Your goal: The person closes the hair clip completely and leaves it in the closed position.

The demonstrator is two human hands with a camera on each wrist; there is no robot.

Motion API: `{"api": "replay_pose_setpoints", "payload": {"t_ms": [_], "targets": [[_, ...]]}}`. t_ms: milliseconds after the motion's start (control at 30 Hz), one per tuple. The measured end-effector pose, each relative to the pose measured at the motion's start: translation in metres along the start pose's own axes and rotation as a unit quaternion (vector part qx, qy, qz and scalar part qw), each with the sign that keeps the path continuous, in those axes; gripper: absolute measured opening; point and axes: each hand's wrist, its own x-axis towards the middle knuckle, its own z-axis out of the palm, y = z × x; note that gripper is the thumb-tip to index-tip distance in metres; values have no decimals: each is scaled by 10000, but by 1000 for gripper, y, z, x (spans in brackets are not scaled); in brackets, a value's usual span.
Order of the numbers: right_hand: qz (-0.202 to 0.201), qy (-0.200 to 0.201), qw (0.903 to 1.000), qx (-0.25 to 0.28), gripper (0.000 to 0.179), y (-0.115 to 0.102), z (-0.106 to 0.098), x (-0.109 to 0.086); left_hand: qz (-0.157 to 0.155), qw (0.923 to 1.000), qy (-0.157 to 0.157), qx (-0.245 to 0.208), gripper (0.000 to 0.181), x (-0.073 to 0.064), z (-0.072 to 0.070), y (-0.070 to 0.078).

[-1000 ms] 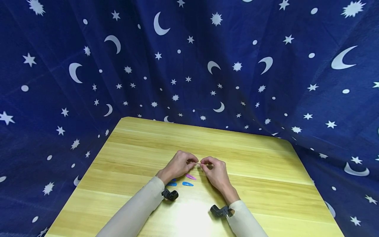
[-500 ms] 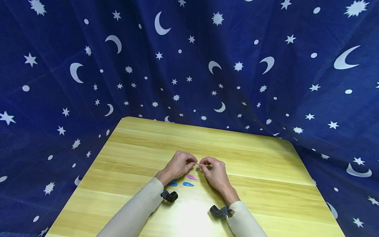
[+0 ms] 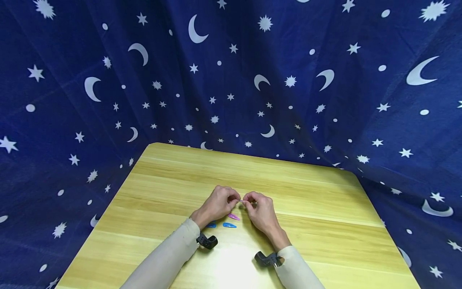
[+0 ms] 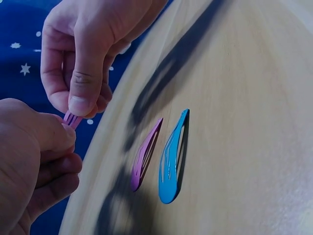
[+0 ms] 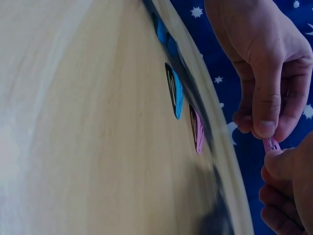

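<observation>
Both hands meet over the table, each pinching one end of a small pink snap hair clip [image 4: 72,120] between thumb and fingers. My left hand [image 3: 218,202] holds one end, and my right hand [image 3: 262,212] grips the other. Only a short middle stretch of the clip [image 5: 271,144] shows; fingertips hide its ends. Below the hands, another pink snap hair clip [image 4: 146,155] lies on the table beside a blue one [image 4: 171,159]. Near the left wrist a further blue clip [image 3: 211,225] lies partly hidden; the right wrist view has two blue clips [image 5: 159,28] in shadow there.
The wooden table [image 3: 317,224] has a rounded far edge, with a dark blue curtain [image 3: 231,80] of moons and stars behind it. A black wrist camera [image 3: 207,241] sits on the left wrist and another [image 3: 268,259] on the right.
Both hands stay nearly in place with the pink hair clip between them. A shorter stretch of it shows between the fingertips now. The clips on the table have not moved.
</observation>
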Motion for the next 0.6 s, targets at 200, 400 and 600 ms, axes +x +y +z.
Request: {"api": "replay_pose_setpoints", "payload": {"t_ms": [200,400,600], "targets": [[-53,90,9999,-102,11,-2,1,0,-37,10000,30,-31,9,-1,0,2],[-55,179,9997,-162,11,-3,2,1,-71,9999,87,-1,10,0,0,4],[-84,263,9994,-212,7,-3,3,2,-88,9997,240,23,9,0,2,5]]}}
